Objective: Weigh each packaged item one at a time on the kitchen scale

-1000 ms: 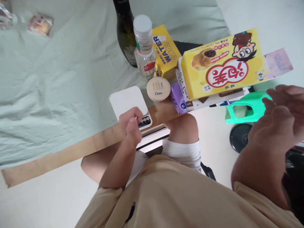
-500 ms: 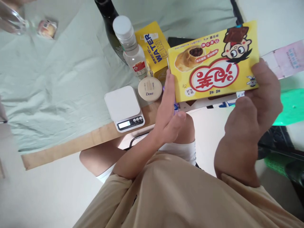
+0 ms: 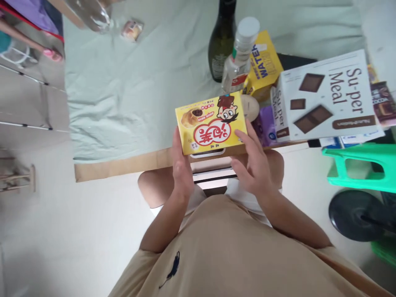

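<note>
pale green cloth covers the worktop (image 3: 123,103), with a bare wooden strip along the near edge. both hands frame a yellow snack box (image 3: 210,123) lying flat at that edge: the left hand (image 3: 182,165) is open along its left end, fingers straight against the side, and the right hand (image 3: 252,165) is spread with fingertips on its near right corner. neither grip is closed round it. the box looks like thin card, light and stiff but easy to dent, with a glossy face that may slide, so the 2 short ends seem the safest hold. whatever it rests on is nearly all hidden; only a white rim shows under its near edge. just beyond the right hand, a round tan lid (image 3: 250,108) and a purple pack (image 3: 265,126) are half covered. further off stand a dark bottle (image 3: 221,45), cut off at the top, and a clear bottle (image 3: 240,57).
</note>
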Motion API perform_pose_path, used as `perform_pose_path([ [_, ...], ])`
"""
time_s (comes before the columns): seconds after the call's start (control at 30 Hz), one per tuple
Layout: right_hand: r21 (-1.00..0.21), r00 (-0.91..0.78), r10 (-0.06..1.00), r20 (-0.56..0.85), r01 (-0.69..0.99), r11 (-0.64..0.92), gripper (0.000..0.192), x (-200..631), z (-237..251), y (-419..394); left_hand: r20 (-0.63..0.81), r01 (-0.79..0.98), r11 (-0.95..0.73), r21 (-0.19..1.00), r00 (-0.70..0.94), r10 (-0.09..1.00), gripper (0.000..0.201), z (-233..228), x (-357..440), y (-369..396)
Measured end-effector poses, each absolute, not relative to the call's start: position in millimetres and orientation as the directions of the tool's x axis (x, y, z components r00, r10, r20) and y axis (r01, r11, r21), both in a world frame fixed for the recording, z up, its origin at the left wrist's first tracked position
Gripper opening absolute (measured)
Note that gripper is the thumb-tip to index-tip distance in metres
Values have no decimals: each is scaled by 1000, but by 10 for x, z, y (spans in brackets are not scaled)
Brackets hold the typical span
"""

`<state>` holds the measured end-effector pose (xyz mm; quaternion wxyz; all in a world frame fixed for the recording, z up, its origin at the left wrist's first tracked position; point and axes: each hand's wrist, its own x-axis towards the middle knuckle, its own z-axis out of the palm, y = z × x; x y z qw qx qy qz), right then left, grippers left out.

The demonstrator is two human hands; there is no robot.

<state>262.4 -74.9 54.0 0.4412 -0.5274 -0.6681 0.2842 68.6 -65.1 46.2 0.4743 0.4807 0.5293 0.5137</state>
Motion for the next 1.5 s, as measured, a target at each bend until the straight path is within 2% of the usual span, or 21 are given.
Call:
perform_pose_path([
  [0.1,-857,-83,967,241,449,252,61,2465,181,-535,28,-6,-29,1000,-143,989,86,205,493,-579],
  [0.23,-885,-61,980,190,421,198,61,2481,-91,-344,30,-94,-45,995,-155,987,82,-1,425,-386],
  [0.43,-873,-84,977,194,439,211,60,2510,-201,-307,-3,-177,-28,984,-177,984,84,-182,453,-228],
  [0.73,-877,-122,979,163,437,201,62,2499,-256,-315,-30,-96,16,995,-146,989,89,-297,263,-218],
  [0.93,-901,-80,979,188,383,204,56,2762,-347,-685,11,-30,-19,999,-247,969,82,-283,-17,-566],
  [1.03,-932,-24,988,155,329,154,51,2926,-467,-968,-4,-24,-4,1000,-308,952,80,-392,-37,-877],
  [1.13,-953,33,994,100,291,86,46,2977,-536,-1217,-17,-43,5,999,-294,956,78,-526,83,-1156],
  [1.5,-952,20,996,88,295,78,45,2984,-406,-1495,21,-42,-30,999,-199,980,74,-531,240,-1420],
])
